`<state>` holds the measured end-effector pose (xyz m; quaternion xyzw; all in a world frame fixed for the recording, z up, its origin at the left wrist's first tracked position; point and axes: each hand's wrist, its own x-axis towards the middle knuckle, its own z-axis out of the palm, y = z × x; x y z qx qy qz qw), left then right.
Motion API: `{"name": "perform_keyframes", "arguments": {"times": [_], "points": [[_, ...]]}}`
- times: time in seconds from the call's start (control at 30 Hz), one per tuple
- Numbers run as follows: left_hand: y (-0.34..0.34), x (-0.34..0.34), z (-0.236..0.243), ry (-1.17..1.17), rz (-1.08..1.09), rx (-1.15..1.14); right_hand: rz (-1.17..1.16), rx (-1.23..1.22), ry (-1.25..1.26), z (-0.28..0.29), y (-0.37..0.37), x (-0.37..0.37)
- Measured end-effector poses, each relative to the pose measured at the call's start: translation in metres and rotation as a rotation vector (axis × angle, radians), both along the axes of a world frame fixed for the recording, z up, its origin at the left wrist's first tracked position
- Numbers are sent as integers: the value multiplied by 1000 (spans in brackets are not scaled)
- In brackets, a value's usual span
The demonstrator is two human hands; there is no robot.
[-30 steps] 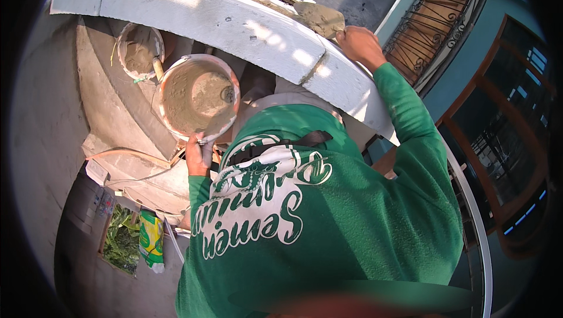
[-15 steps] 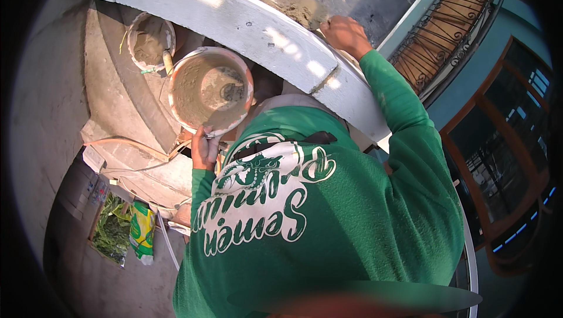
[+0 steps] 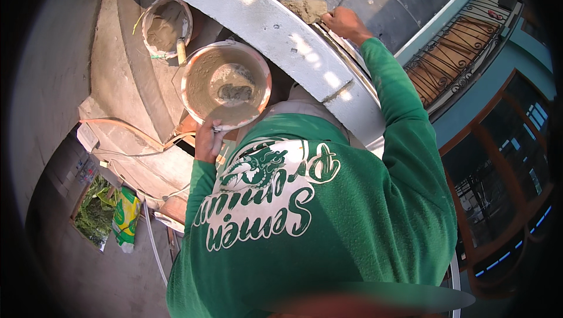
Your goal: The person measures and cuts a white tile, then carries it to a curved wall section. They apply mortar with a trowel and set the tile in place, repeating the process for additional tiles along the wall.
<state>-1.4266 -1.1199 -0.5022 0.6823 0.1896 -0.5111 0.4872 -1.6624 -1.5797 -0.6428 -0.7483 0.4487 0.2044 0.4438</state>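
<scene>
My right hand (image 3: 346, 25) is closed round the grip of a trowel (image 3: 301, 2), whose blade carries wet grey-brown mortar; the grip itself is hidden in my fingers. The blade is over the far edge of a pale, curved concrete ledge (image 3: 275, 28). My left hand (image 3: 209, 140) grips the near rim of a round bucket (image 3: 194, 80), fingers bent over its edge. Mortar coats the bucket's inside walls, with a darker wet patch at the bottom. The bucket is tilted so that its mouth faces me, on the near side of the ledge.
A smaller bucket (image 3: 167, 28) of mortar, with a wooden handle (image 3: 181, 51) at its rim, stands left of mine. Beyond the ledge lies a dark grey surface (image 3: 387, 1). A wrought-iron railing (image 3: 448, 54) is at the right, and a green-yellow bag (image 3: 126, 218) lies lower left.
My view has turned a little, shifting the buckets and ledge in the picture. The trowel's blade has tilted slightly, showing more bare metal along its far side. Both hands keep their hold.
</scene>
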Motion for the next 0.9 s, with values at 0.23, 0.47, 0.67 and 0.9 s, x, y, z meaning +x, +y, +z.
{"name": "perform_keyframes", "arguments": {"times": [0.23,0.47,0.67,0.9], "points": [[-17,-7,11,-22,6,-34,-265,169,-183,70,-15,-3],[-17,-1,3,-67,35,-157,-138,-302,-456,215,32,2],[-25,11,14,14,139,-239,203,-591,-636,223,177,48],[45,35,-36,-12,9,-248,-107,-581,-487,258,198,24]]}}
